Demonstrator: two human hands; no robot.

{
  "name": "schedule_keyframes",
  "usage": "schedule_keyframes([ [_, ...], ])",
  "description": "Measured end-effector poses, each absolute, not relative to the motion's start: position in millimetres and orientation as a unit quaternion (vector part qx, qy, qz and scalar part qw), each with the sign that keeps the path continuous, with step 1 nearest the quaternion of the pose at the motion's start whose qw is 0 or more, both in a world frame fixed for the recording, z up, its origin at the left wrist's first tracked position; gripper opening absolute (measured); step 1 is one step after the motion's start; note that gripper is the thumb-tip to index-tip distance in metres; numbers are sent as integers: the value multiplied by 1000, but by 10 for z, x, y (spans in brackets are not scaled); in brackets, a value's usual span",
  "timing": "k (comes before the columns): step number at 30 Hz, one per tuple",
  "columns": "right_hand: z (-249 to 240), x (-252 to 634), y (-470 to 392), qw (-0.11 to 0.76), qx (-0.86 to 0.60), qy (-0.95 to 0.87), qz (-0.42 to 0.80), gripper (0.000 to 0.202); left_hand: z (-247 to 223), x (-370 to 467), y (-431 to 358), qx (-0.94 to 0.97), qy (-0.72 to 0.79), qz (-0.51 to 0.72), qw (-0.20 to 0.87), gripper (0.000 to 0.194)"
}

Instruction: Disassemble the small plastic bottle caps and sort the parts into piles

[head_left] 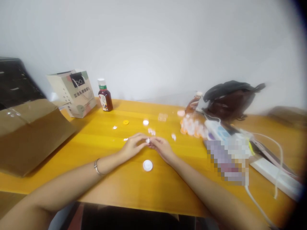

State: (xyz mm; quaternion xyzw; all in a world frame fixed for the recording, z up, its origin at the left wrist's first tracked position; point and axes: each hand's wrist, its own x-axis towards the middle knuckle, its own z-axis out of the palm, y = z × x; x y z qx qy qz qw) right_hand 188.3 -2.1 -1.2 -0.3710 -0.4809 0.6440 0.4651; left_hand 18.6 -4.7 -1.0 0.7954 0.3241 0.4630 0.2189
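My left hand and my right hand meet over the middle of the table, fingertips pinched on a small white piece too blurred to name. Just below them lies a round white lid-like disc. Beyond the hands are a smaller white round piece, a yellow disc and small clear-white bits. More little white pieces lie to the left and right.
On the left stand a cardboard box, a paper bag and a dark red bottle. At right are a heap of white-and-orange items, another bottle, a dark bag, a white power strip and cables.
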Motion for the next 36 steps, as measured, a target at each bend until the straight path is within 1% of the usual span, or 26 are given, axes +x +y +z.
schedule_keyframes([
  [4,8,1858,-67,458,-403,-516,601,24,-25,170,-60,830,320,425,164,19],
  [8,-2,1849,-94,434,-442,-553,558,24,-58,171,-55,856,309,400,110,18],
  [16,-20,1855,-108,393,-469,-692,383,26,-64,195,-84,871,324,369,32,16],
  [22,-9,1839,-100,377,-493,-724,299,24,-88,212,-82,875,344,340,-14,18],
  [26,-7,1834,-95,392,-491,-709,320,22,-110,220,-80,877,347,331,-38,20],
  [28,-2,1830,-94,401,-486,-696,345,22,-113,218,-80,876,347,332,-33,21],
  [30,7,1826,-90,408,-475,-674,392,20,-104,212,-77,874,348,339,-8,20],
  [33,22,1826,-79,427,-463,-606,485,16,-70,198,-68,864,341,364,61,18],
  [36,28,1844,-67,446,-451,-551,542,13,-32,180,-55,848,331,394,125,18],
])
